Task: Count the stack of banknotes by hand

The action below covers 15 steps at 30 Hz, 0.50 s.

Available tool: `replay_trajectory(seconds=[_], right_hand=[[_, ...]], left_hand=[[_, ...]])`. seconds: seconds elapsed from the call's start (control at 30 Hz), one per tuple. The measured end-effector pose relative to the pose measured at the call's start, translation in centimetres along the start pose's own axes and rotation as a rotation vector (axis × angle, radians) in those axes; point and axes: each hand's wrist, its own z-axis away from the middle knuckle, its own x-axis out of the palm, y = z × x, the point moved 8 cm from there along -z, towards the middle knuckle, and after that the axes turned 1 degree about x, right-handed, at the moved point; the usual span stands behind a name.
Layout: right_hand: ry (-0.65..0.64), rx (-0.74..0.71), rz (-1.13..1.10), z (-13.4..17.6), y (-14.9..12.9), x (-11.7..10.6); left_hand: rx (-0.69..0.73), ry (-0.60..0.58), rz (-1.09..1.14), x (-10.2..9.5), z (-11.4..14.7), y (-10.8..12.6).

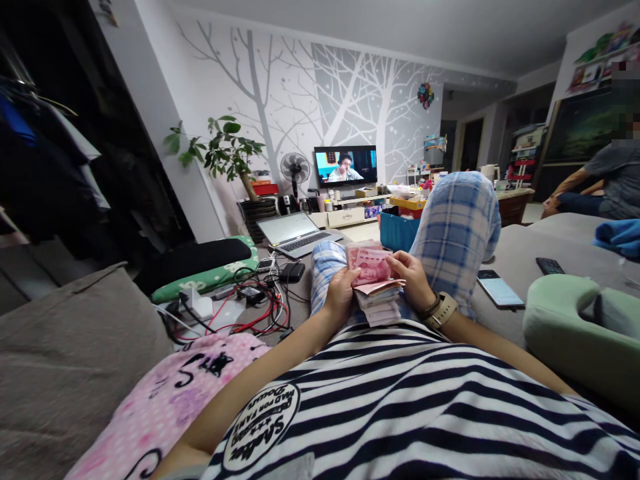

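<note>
Head view: red banknotes (367, 264) sit mid-frame, gripped by the left hand (340, 289), with the right hand's (413, 276) fingers pinching one edge. The top note seems in play; moving it calls for a soft pinch. More notes (383, 301) show just below. The plaid-covered knee (453, 227), right of centre, could get in the way. A laptop (299, 236) lies left of centre.

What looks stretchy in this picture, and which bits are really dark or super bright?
Head view: the grey cushion looks stretched toward the left edge, probably by a wide lens; head view: hanging clothes sink into shadow while the television glows; head view: the banknotes show fairly clearly.
</note>
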Motion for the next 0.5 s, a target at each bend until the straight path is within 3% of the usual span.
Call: replay_trajectory(seconds=[0.33, 0.5], right_hand=[[-0.038, -0.026, 0.001, 0.3, -0.8, 0.4], [-0.042, -0.030, 0.007, 0.4, -1.2, 0.5]], left_hand=[[0.117, 0.164, -0.046, -2.9, -1.4, -0.3], [0.096, 0.164, -0.032, -2.7, -1.3, -0.2]])
